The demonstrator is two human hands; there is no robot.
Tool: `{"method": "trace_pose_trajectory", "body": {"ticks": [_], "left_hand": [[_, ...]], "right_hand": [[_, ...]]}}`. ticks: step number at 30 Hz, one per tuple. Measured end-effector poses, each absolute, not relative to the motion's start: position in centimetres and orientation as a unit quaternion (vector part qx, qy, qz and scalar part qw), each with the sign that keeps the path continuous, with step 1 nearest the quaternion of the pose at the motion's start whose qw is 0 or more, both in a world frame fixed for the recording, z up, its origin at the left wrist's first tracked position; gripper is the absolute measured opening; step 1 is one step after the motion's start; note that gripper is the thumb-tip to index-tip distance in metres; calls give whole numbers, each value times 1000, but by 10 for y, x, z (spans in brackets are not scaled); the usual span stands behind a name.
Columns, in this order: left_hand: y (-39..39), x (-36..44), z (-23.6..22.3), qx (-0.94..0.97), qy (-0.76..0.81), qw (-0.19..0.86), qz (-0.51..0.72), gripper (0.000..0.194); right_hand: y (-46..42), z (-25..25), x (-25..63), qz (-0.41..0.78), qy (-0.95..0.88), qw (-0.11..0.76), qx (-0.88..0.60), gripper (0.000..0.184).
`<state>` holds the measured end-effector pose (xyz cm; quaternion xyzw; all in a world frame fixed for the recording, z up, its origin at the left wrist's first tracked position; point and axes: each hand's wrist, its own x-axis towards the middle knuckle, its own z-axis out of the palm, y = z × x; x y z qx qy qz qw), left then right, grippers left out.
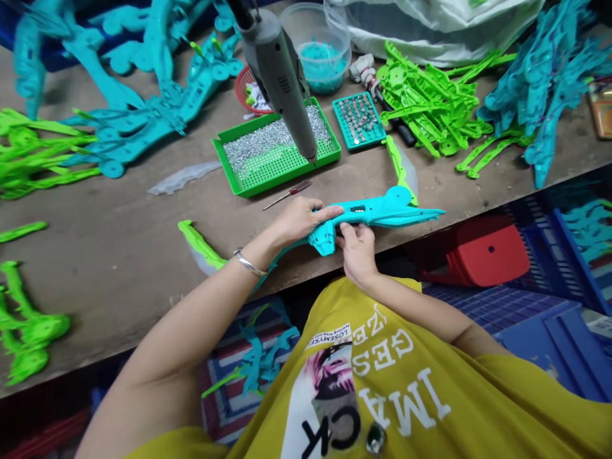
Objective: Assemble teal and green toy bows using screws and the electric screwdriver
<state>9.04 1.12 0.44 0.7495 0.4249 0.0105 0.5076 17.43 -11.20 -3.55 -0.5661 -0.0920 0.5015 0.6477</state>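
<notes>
A turquoise plastic toy, long and bow-like in outline (pixel 389 210), lies across my front at the table edge. My left hand (pixel 303 220) is closed around its middle, the thumb pressed along the top near a small dark slot. Under that grip, my right hand (pixel 358 252) pinches at the toy's near side; its fingertips are partly hidden by the toy. Lime-green pieces with clear blades show by the toy, one beyond its right part (pixel 399 169) and another beside my left wrist (pixel 203 248). Whether they are joined to it I cannot tell.
An electric screwdriver (pixel 282 83) hangs above a green tray (pixel 232 182) of small screws. Nearby are a small hand screwdriver (pixel 289 194), a teal tray (pixel 358 121) of metal pieces and a clear tub (pixel 320 60). Green parts (pixel 430 102) and turquoise parts (pixel 540 89) are heaped at right.
</notes>
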Motion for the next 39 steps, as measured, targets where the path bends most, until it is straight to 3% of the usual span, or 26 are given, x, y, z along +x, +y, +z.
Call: {"method": "trace_pose_trajectory", "body": {"ticks": [3,12,18,22,28,31,35,37,39], "left_hand": [[12,90,10,738,438,514,0,63],[12,91,17,734,442,515,0,65],[6,87,6,784,451,427,23,61],[2,86,5,807,447,384,32,58],[10,85,4,786,442,432,-7,57],[15,83,3,773,453,443,-17,58],[19,76,1,789,443,425,-27,58],[20,72,1,801,427,418,-32,57],[20,68,1,812,412,412,-30,56]], "right_hand": [[-115,-31,174,486,-73,689,-533,28],[-117,-21,182,530,-53,695,-483,26],[-113,-18,187,550,16,683,-480,43],[-113,-21,186,545,26,689,-478,42],[-113,-22,177,562,49,695,-446,39],[-125,-15,182,631,54,641,-434,36],[-141,15,224,791,-151,404,-435,34],[-133,33,255,678,-367,392,-503,31],[-114,45,280,432,-528,375,-628,29]]}}
